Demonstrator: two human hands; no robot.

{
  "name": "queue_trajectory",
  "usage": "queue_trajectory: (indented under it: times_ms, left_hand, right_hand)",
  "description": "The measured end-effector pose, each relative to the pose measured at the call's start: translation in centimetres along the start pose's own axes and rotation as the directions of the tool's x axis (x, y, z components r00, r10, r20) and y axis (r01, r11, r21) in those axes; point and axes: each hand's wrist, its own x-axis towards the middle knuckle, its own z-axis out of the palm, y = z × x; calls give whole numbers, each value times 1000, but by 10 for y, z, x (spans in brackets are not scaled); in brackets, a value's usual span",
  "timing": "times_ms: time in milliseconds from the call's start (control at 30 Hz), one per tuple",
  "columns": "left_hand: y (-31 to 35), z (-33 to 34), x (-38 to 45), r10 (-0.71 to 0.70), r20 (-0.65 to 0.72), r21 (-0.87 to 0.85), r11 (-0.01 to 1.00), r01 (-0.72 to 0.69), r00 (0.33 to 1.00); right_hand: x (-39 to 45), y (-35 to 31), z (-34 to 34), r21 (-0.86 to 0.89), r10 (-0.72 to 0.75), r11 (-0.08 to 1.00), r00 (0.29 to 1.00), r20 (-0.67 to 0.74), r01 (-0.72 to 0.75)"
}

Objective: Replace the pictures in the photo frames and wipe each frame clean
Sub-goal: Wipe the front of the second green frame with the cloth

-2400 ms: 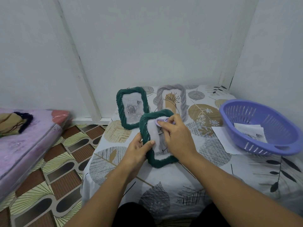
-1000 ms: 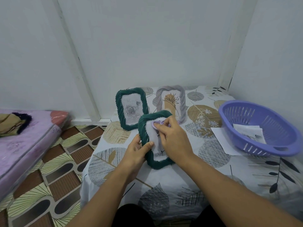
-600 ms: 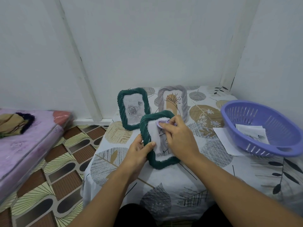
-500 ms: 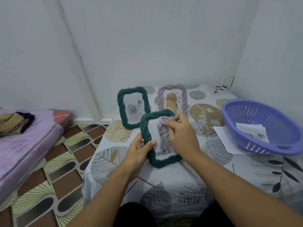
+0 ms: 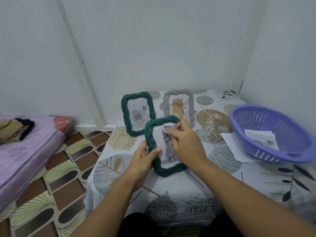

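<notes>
Near the middle of the bench (image 5: 171,189), draped in a leaf-print cloth, a dark green frame (image 5: 154,165) held tilted up off the surface, glass toward the camera. Left hand (image 5: 142,159) as the grip on its left rim, thumb over the front edge, fingers curled behind. Right hand (image 5: 185,142) as the other grip, fingertips pinched on a small lilac cloth (image 5: 168,128) pressed to the glass close to the frame's upper right corner. Behind it, toward the bench's far edge, a second green frame (image 5: 125,113) standing upright with a grey rose picture inside; just to its right a grey frame (image 5: 191,103) also upright, showing a tan leaf drawing, its lower part hidden by the held frame and the right hand. At the bench's right edge a purple plastic basket (image 5: 290,157) with slotted walls, a few printed paper sheets (image 5: 259,138) lying inside it. One plain white sheet (image 5: 230,142) flat on the bench, partly tucked under the basket's near left side. Off the bench's left edge, patterned floor tiles (image 5: 56,177), then a pink mattress (image 5: 25,151) with a folded brown and dark garment (image 5: 15,129) on top
</notes>
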Motion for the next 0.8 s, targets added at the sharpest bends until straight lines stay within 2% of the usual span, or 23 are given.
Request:
queue_trajectory:
  times_ms: [133,267,433,600,800]
  left_hand:
    - [0,0,1,0,-2,11,1000,0,1000]
    - [1,1,0,-5,-4,7,1000,5,1000]
    - [0,1,0,-1,-4,21,1000,1,1000]
    - [0,0,-1,0,-11,12,1000,0,1000]
    - [2,2,-2,13,3,29,1000,-13,1000]
  right_hand:
    - [4,5,-4,14,62,998,997,-54,-61]
    - [-3,5,-4,-14,23,1000,1000,-11,-23]
    - [-1,8,-7,-23,83,996,995,-48,-84]
    - [-12,8,-4,-24,34,999,999,23,-34]
    - [-4,9,-4,-16,87,996,995,-42,-88]
